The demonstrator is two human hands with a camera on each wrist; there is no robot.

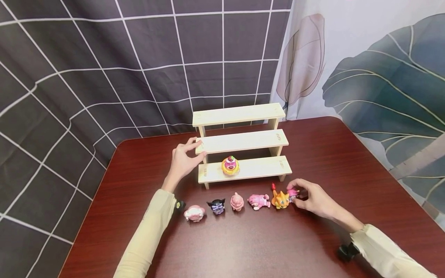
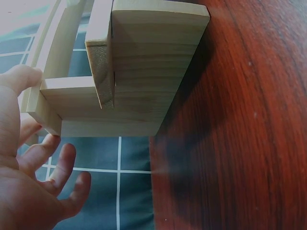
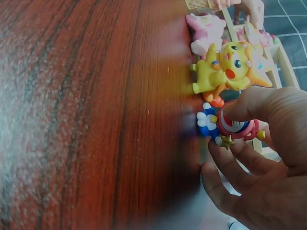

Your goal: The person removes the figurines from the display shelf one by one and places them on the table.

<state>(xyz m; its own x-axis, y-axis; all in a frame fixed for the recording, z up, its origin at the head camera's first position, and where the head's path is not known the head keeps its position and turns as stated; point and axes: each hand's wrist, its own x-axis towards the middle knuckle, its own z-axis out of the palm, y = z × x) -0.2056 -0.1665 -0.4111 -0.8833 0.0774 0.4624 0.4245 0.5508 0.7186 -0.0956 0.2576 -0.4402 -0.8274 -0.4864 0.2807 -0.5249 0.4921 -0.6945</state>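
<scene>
My left hand (image 1: 183,158) pinches the left end of the middle step of a three-tier wooden display shelf (image 1: 240,143); in the left wrist view the thumb lies over the board's edge and the fingertips touch its end. On the right, my right hand (image 1: 314,199) holds a small pink-and-blue figurine (image 3: 235,122) with a gold star, between thumb and fingers, at the end of a row of toys. Right beside it stands a yellow-and-orange figurine (image 1: 280,199). A round figurine (image 1: 230,166) with a yellow base sits on the bottom step, left of its middle.
Leftward along the row on the dark red table (image 1: 222,247) are a pink figurine (image 1: 259,201) lying down, a pink ice-cream-like figurine (image 1: 237,202), a black-and-purple one (image 1: 217,206) and a pink-and-white one (image 1: 194,213). A grey checked curtain (image 1: 146,46) hangs behind the shelf.
</scene>
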